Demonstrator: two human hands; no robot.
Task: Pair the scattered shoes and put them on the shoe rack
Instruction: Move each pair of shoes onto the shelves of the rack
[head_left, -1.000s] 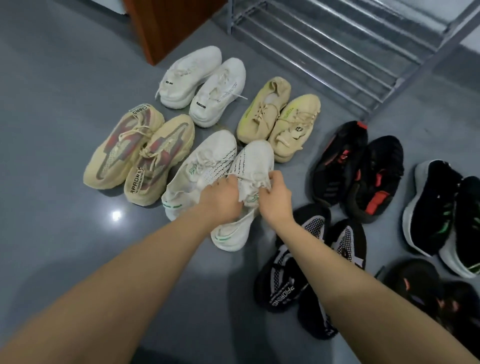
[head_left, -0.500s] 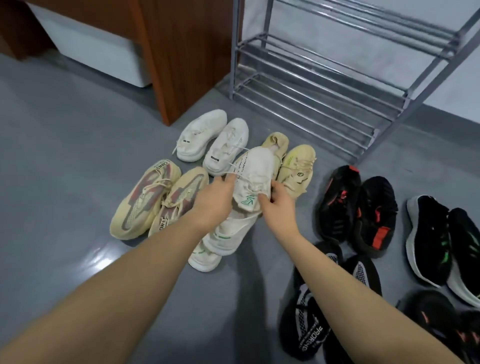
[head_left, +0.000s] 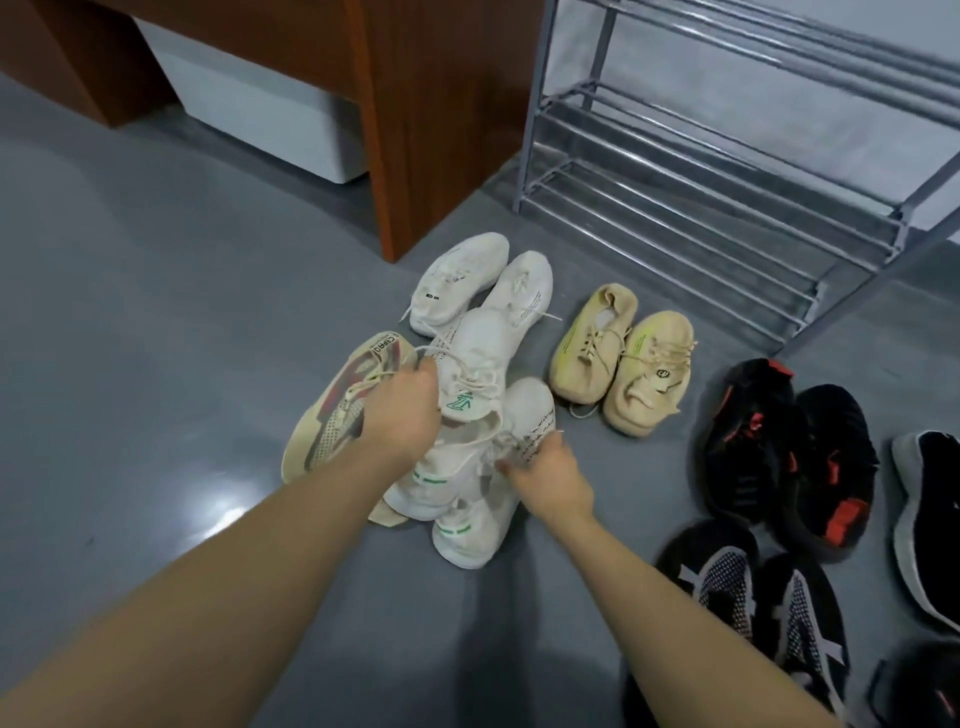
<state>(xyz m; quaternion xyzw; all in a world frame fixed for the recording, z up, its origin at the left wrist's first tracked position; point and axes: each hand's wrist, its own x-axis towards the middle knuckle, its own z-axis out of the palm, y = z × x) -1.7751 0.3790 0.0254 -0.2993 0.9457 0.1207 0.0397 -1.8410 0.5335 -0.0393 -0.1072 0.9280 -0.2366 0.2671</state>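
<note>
White green-trim sneaker hung from left hand, fingers closed on its tongue/laces; its mate was pinched at the collar by right hand. Best to lift both level, soles down, w/ toes toward the bare steel shoe rack nearby.

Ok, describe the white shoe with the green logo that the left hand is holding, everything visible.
The white shoe with the green logo is a knit-looking sneaker with white laces, a green mark on its tongue and small dark lettering along one side. It is lifted off the floor, toe pointing away toward the rack. The left hand has its grip at the laces and collar. Its heel end overlaps its mate, which shows a green stripe at the heel and is held by the right hand.
</note>
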